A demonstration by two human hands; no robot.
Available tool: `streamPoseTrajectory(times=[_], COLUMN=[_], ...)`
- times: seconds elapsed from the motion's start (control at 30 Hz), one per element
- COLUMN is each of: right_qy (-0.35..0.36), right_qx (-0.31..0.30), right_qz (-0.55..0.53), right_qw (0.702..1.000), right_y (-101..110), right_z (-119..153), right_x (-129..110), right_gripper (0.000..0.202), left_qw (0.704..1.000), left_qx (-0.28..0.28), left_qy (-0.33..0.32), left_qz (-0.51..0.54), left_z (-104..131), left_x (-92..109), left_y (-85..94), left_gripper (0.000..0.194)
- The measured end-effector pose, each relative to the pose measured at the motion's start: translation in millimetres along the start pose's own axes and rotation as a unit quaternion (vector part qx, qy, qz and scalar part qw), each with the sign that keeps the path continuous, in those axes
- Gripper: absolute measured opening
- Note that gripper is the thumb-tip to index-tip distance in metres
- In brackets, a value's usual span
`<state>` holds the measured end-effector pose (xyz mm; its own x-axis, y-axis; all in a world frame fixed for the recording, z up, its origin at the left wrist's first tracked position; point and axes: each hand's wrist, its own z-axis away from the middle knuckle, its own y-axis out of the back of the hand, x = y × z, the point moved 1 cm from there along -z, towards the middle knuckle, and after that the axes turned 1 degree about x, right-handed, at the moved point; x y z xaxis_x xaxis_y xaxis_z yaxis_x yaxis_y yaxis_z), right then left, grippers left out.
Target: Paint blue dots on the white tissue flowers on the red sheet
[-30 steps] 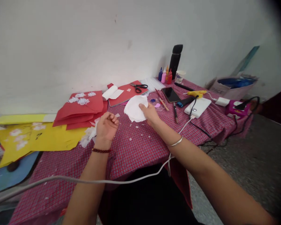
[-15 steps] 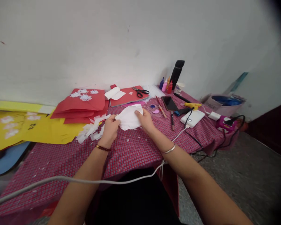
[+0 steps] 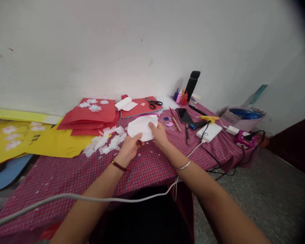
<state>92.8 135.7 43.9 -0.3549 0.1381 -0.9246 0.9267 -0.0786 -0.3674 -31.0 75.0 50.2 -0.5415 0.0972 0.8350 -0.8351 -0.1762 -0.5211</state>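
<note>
A white sheet of thin paper (image 3: pixel 141 127) with a rounded outline is held up over the table's middle. My right hand (image 3: pixel 158 134) pinches its right side, thumb on top and fingers behind. At the lower edge, my left hand (image 3: pixel 132 145) has its thumb lying on the paper with the fingers curled underneath. Left of my hands lies a loose heap of torn white paper pieces (image 3: pixel 105 140). Behind the sheet, a roll of white paper (image 3: pixel 123 103) and black-handled scissors (image 3: pixel 154 102) rest on a red folder (image 3: pixel 139 107).
Red paper bags (image 3: pixel 91 117) with white flowers lie left, beside yellow painted paper (image 3: pixel 48 142). To the right are a phone (image 3: pixel 184 116), a marker (image 3: pixel 187 134), a yellow glue gun (image 3: pixel 208 118), a white power bank (image 3: pixel 209 132), paint bottles (image 3: pixel 184 98) and a black flask (image 3: pixel 191 84). A white cable (image 3: pixel 104 199) crosses in front.
My left hand has shifted from the sheet's left edge to its lower edge, uncovering more of the torn pieces. The sheet stays in my right hand, slightly turned.
</note>
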Motion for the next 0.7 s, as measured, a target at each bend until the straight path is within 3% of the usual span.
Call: streamPoseTrajectory(times=[0.17,0.3,0.37,0.43,0.53,0.6,0.7], right_qy=[0.017,0.022,0.029,0.044,0.085,0.124,0.173], right_qx=[0.033,0.02,-0.043,-0.171,-0.353,-0.383,-0.356], right_qz=[0.015,0.016,0.017,0.045,0.145,0.207,0.25], right_qw=[0.999,0.999,0.999,0.983,0.92,0.891,0.884], right_y=[21,32,33,34,32,25,9], right_z=[-18,-25,-23,-19,-6,5,18], right_x=[-9,-19,-26,-33,-38,-36,-28], right_gripper=[0.02,0.026,0.042,0.071,0.098,0.097,0.078], left_qw=[0.996,0.996,0.998,0.999,0.999,0.999,0.999], left_qx=[0.053,0.058,0.046,0.034,0.019,0.014,0.007], left_qy=[-0.067,-0.065,-0.05,-0.035,-0.025,-0.028,-0.04], left_qz=[0.0,-0.004,-0.005,-0.004,-0.006,-0.011,-0.024], left_z=[-12,-16,-15,-14,-12,-12,-11], left_x=[23,36,38,37,35,32,26], left_y=[14.4,22.8,22.7,21.0,18.5,17.5,16.5], left_gripper=[0.021,0.015,0.016,0.018,0.02,0.019,0.015])
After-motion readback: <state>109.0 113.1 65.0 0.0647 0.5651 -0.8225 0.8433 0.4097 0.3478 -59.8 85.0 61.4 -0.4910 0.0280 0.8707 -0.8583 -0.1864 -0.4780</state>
